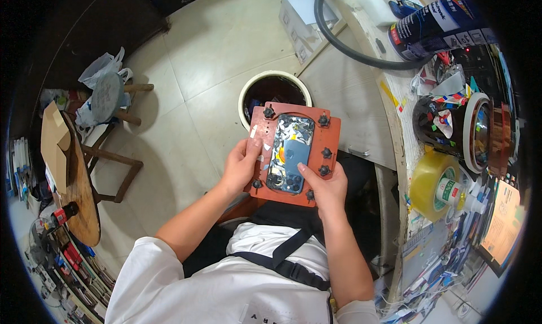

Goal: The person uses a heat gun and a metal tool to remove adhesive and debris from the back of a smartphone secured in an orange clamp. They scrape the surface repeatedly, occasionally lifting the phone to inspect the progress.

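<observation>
Both hands hold up a reddish-brown clamping fixture (pixel 265 197) with several black star-shaped knobs (pixel 323 121). Set in its middle is a smartphone (pixel 289 171), blue back facing up, camera cluster toward me. Its back glass is shattered, with pale shards and bare patches along the left and top. My left hand (pixel 241 165) is closed round the fixture's left edge, thumb on top near some loose white shards. On the other side my right hand (pixel 328 188) grips the lower right edge, its thumb lying on the phone's back. The fingers underneath are hidden.
Beyond the fixture stands a round bin (pixel 246 92) with a cream rim. A cluttered workbench (pixel 395 106) runs along my right, bearing a dark spray can (pixel 443 27), a hose (pixel 339 42) and a yellow tape roll (pixel 432 185). At left are wooden stools (pixel 107 101).
</observation>
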`<action>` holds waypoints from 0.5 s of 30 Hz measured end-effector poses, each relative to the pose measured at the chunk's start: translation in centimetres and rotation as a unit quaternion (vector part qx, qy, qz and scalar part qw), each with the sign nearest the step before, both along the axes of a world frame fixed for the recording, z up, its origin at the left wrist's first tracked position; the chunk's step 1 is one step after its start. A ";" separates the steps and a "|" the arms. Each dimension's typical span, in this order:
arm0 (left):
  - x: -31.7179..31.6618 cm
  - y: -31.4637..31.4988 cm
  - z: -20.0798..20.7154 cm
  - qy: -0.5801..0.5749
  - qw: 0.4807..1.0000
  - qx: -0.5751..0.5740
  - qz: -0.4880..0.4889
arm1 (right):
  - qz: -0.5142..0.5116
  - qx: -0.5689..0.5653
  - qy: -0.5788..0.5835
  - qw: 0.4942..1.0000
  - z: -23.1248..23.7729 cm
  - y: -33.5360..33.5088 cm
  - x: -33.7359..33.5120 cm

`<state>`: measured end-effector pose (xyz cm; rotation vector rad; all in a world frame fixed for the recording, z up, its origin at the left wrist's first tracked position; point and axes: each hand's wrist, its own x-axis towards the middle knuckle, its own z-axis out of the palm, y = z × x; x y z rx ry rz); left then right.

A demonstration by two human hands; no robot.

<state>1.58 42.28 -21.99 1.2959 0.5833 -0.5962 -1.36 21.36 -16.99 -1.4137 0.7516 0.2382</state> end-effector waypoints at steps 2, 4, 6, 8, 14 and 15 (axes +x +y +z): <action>0.2 0.3 -0.1 0.001 1.000 0.009 -0.023 | -0.008 0.005 0.004 1.000 -0.1 0.0 0.0; 0.4 0.1 -0.3 -0.001 0.999 0.025 -0.041 | -0.018 0.005 0.006 1.000 0.0 0.1 0.0; 0.4 -0.4 -0.6 -0.041 0.997 0.039 -0.042 | -0.024 -0.005 0.008 1.000 0.1 0.1 -0.1; 0.3 -0.7 -1.0 -0.035 0.998 0.045 -0.028 | -0.027 -0.001 0.000 1.000 -0.1 0.2 -0.2; 0.7 -0.5 -1.4 -0.059 0.997 0.058 -0.007 | -0.037 0.003 0.009 0.999 -0.7 0.0 -0.1; 0.8 -0.4 -1.1 -0.054 0.997 0.050 -0.002 | -0.038 0.013 0.010 0.999 -0.7 0.0 -0.1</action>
